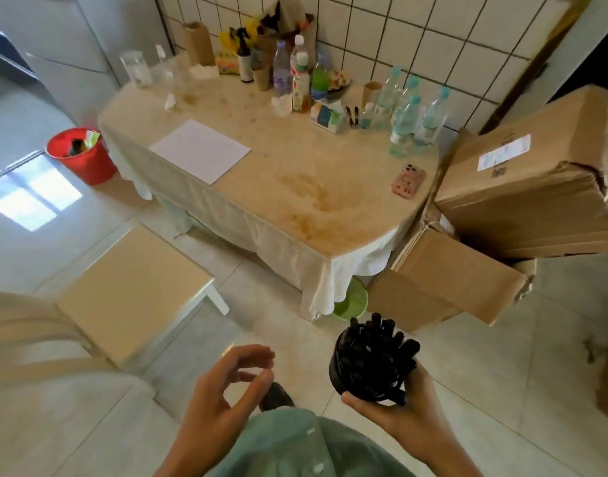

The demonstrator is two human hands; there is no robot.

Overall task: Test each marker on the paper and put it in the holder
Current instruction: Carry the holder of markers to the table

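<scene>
My right hand grips a black round holder packed with several black markers, held low over the floor in front of the table. My left hand hovers beside it, empty, with fingers curled and apart. A blank white sheet of paper lies flat on the left part of the table. Two more black markers stand near the bottles at the back of the table.
Several bottles, cups and cartons crowd the table's back edge by the tiled wall. A pink phone lies at its right end. Cardboard boxes stand to the right, a low stool and a red bucket to the left.
</scene>
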